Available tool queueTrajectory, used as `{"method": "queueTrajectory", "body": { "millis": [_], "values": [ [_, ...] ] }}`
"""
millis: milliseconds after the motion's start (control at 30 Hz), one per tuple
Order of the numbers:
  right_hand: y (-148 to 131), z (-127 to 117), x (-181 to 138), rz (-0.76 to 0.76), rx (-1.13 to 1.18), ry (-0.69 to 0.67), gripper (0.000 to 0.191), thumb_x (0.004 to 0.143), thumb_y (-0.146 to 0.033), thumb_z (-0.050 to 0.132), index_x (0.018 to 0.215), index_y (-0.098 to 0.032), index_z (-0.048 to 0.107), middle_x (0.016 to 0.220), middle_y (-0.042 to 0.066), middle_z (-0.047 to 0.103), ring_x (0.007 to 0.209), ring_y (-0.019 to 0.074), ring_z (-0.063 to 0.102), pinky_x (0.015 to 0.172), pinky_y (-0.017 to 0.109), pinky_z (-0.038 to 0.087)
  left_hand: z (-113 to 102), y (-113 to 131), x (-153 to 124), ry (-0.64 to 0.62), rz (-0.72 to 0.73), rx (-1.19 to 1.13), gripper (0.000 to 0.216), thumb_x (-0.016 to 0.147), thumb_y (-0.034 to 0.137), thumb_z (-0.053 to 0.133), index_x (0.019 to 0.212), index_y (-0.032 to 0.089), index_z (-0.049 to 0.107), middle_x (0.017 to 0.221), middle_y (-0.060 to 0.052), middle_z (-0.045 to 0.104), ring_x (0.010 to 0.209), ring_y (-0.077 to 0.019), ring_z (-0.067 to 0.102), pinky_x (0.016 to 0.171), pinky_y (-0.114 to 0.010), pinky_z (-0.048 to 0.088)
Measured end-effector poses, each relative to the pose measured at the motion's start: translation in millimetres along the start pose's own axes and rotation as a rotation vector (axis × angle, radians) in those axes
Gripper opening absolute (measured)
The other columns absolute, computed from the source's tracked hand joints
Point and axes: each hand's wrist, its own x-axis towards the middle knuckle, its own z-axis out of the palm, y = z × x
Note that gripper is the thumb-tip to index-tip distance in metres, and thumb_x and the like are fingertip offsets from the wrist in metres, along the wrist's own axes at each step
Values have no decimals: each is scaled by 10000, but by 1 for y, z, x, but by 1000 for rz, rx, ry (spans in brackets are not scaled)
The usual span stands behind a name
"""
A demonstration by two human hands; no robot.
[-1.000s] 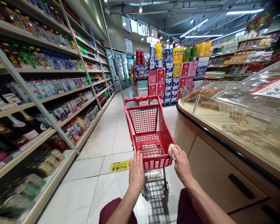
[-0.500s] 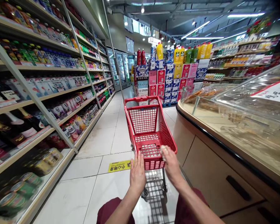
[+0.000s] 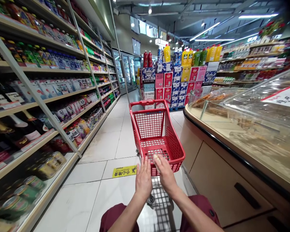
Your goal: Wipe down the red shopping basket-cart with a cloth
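Observation:
A red plastic shopping cart (image 3: 157,129) stands in the aisle right in front of me, with nothing visible in its basket. My left hand (image 3: 143,178) rests on the cart's near rim, fingers stretched out flat. My right hand (image 3: 164,172) is beside it on the same rim, its fingers closed on a small pale cloth (image 3: 156,158) pressed against the red plastic. Dark red sleeves cover both my arms near the bottom edge.
Long shelves (image 3: 38,106) of bottles, cans and packets run along the left. A curved counter (image 3: 232,151) with a glass food case is close on the right. Stacked boxes with big drink bottles (image 3: 176,80) stand ahead. A yellow floor sticker (image 3: 124,171) lies by the cart.
My right hand with the cloth has slid left along the cart's near rim, from the right corner to next to my left hand. The left hand has hardly moved.

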Motion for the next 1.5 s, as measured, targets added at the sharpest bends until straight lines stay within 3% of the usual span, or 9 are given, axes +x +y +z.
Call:
{"method": "queueTrajectory", "body": {
  "millis": [67, 200, 400, 633, 833, 1033, 1267, 1400, 1500],
  "values": [
    [9, -6, 0, -2, -8, -5, 490, 806, -66, 322, 1242, -227, 477, 1275, 83, 499, 1211, 182, 410, 981, 416, 374, -2, -3, 0, -10, 11, 8, 772, 631, -68, 326, 1370, 131, 221, 1432, -80, 264, 1339, -210, 139, 1064, -488, 238],
    [43, -31, -2, 238, -117, 126, 479, 803, -95, 334, 1246, -212, 475, 1264, 107, 502, 1188, 234, 429, 946, 491, 384, -4, -2, 0, -9, 22, 5, 761, 629, -61, 333, 1363, 116, 239, 1436, -86, 253, 1340, -218, 140, 1060, -492, 245],
    [-7, 3, 4, 53, 31, 22, 508, 822, -67, 315, 1283, -243, 436, 1312, 81, 464, 1239, 189, 379, 994, 434, 369, -2, 5, -1, 23, 11, -27, 735, 655, -25, 356, 1366, 122, 240, 1423, -94, 289, 1335, -217, 170, 1072, -476, 228],
    [19, -16, 1, 232, -52, 132, 493, 820, -94, 337, 1287, -221, 433, 1296, 94, 476, 1229, 223, 386, 985, 470, 361, -9, -5, 1, -34, -3, -47, 722, 660, -55, 328, 1355, 130, 268, 1408, -80, 325, 1332, -199, 189, 1077, -482, 203],
    [-28, 17, 8, 14, 27, 13, 476, 825, -98, 352, 1268, -239, 454, 1287, 75, 492, 1214, 180, 412, 980, 393, 387, -8, -7, 1, -49, 2, -51, 719, 668, -58, 312, 1359, 133, 258, 1382, -86, 372, 1325, -194, 217, 1071, -506, 194],
    [29, -23, 1, 206, -81, 153, 477, 807, -97, 334, 1253, -196, 468, 1267, 116, 495, 1186, 235, 432, 951, 473, 389, -9, -10, 5, -28, -8, -61, 711, 685, -65, 305, 1363, 142, 249, 1398, -83, 345, 1327, -195, 209, 1077, -505, 172],
    [0, 1, 5, 9, -14, 4, 491, 801, -60, 336, 1228, -241, 496, 1276, 67, 502, 1205, 178, 420, 972, 397, 391, -10, -9, 28, -95, 120, -49, 649, 734, -35, 305, 1355, 151, 270, 1404, -90, 331, 1328, -184, 207, 1070, -485, 208],
    [45, -27, 4, 188, -100, 131, 480, 779, -75, 354, 1220, -191, 504, 1256, 122, 506, 1183, 237, 436, 944, 487, 388, -8, -10, 25, -104, 136, -49, 684, 720, -62, 283, 1368, 151, 234, 1418, -77, 294, 1330, -182, 193, 1068, -487, 225],
    [50, -33, 4, 265, -132, 176, 489, 787, -74, 342, 1243, -180, 482, 1272, 129, 491, 1221, 253, 392, 970, 524, 346, -6, -6, 21, -79, 135, -61, 703, 712, -70, 291, 1375, 148, 206, 1420, -83, 281, 1333, -187, 179, 1063, -489, 236]
  ]
}}
